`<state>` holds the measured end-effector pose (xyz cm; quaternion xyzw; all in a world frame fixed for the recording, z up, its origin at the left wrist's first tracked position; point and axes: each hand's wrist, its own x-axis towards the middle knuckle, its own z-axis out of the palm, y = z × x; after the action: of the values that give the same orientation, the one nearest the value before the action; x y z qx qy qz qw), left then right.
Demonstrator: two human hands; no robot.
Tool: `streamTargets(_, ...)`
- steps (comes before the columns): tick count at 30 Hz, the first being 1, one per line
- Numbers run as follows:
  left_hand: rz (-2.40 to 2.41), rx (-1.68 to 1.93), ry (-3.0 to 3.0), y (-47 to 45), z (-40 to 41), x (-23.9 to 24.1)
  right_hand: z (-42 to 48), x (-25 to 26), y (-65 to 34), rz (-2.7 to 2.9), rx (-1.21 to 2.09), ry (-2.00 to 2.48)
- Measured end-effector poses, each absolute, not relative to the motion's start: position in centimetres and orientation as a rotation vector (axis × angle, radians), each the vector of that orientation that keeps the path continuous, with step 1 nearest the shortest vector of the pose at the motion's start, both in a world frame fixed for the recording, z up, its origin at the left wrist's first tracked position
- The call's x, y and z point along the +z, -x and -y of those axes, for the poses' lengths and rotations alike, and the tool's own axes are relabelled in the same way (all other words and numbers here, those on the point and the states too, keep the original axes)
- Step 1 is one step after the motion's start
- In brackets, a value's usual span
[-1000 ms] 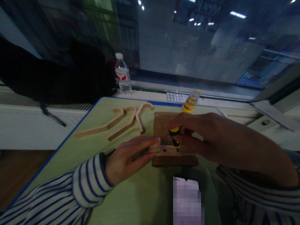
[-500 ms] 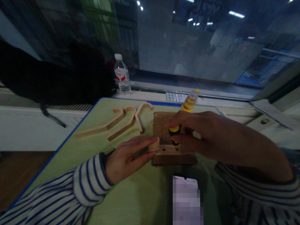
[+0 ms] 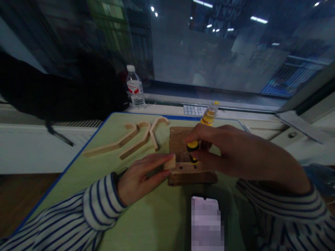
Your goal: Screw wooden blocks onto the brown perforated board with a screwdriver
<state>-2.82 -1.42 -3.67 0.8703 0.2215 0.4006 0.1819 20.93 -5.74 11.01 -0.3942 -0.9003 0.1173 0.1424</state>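
Note:
My left hand (image 3: 143,177) pinches the near left end of a light wooden piece (image 3: 185,168) between thumb and fingers. That piece rests across a brown wooden board (image 3: 178,139) and has dark holes along its face. In my right hand (image 3: 222,150) is a short screwdriver (image 3: 193,148) with a yellow and black handle, held upright over the right-hand hole. The fingers wrap its handle; whether the tip sits in a screw is too dark to tell. My right hand hides the right side of the board.
Three curved wooden hooks (image 3: 136,144) lie on the green table (image 3: 146,216), left of the board. Behind it stands a small yellow-capped bottle (image 3: 209,114). A water bottle (image 3: 135,90) stands on the windowsill, beside dark cloth (image 3: 65,90). A phone (image 3: 206,223) lies near me.
The view has shifted slightly, so things sit a little further left. Both hands keep their grips on the wooden piece and the screwdriver; little else differs.

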Motion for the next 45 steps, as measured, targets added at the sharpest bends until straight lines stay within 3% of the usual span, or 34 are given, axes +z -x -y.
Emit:
streamTargets(27, -0.641, 1.128, -2.466, 2.87, 1.38, -4.04, 5.52, 10.85, -20.75, 2.592, 0.327, 1.287)
streamTargets(45, -0.682, 1.076, -2.425, 2.76, 1.35, -4.13, 5.48, 10.82, -20.97, 2.620, 0.343, 0.970)
